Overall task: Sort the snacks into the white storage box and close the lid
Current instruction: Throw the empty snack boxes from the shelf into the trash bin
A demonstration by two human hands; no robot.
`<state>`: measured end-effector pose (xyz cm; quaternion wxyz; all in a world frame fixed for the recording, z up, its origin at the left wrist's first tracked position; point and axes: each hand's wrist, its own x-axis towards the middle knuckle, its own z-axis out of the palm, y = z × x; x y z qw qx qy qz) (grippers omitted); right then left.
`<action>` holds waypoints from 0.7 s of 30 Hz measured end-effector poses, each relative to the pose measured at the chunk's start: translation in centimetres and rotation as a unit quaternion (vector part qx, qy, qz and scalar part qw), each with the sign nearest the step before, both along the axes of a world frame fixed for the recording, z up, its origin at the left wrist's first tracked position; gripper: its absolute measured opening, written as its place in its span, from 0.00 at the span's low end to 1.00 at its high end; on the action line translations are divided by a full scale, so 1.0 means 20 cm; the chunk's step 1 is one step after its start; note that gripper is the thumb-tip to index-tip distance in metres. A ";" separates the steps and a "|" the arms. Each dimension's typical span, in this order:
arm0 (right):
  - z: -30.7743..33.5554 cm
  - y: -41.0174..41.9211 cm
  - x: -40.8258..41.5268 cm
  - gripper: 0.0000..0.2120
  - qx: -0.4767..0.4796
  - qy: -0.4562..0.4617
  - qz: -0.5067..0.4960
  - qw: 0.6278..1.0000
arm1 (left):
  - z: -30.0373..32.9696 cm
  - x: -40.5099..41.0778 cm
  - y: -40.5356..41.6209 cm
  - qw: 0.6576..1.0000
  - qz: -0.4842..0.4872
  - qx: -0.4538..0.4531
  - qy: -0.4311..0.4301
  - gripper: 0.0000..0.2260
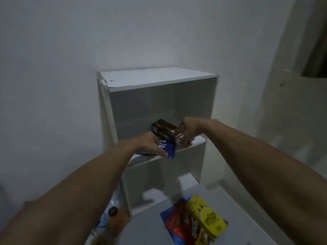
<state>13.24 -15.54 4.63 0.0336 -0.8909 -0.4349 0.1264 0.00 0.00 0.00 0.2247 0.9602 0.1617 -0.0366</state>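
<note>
A white open-fronted storage box (155, 80) stands against the wall with a middle shelf (198, 142). On that shelf lie dark brown snack boxes (163, 129) and a blue snack pack (169, 149). My right hand (190, 130) grips the right end of the brown boxes. Fingers of my left hand (146, 144) are closed on the blue pack at the shelf's front edge. Lower down, in front of the box, lie a yellow snack box (207, 216), a red pack (184, 225) and another blue pack (167, 213).
The box's hinged white panel (122, 190) hangs open at the lower left. Behind it on the floor sit blurred items, one with a dark round cap (112, 211). A plain wall is behind, and a doorway edge (315, 50) is at the upper right.
</note>
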 end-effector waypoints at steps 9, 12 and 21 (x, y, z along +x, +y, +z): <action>-0.15 0.12 0.28 0.24 0.048 -0.022 0.025 0.998 | -0.08 0.16 0.11 0.995 0.093 -0.003 0.033 0.25; -0.21 0.15 0.32 0.30 0.066 -0.021 0.026 0.997 | -0.12 0.18 0.12 0.988 0.143 0.046 0.035 0.25; -0.34 0.16 0.33 0.29 0.121 -0.028 0.005 0.992 | -0.18 0.22 0.08 0.940 0.339 -0.027 -0.008 0.23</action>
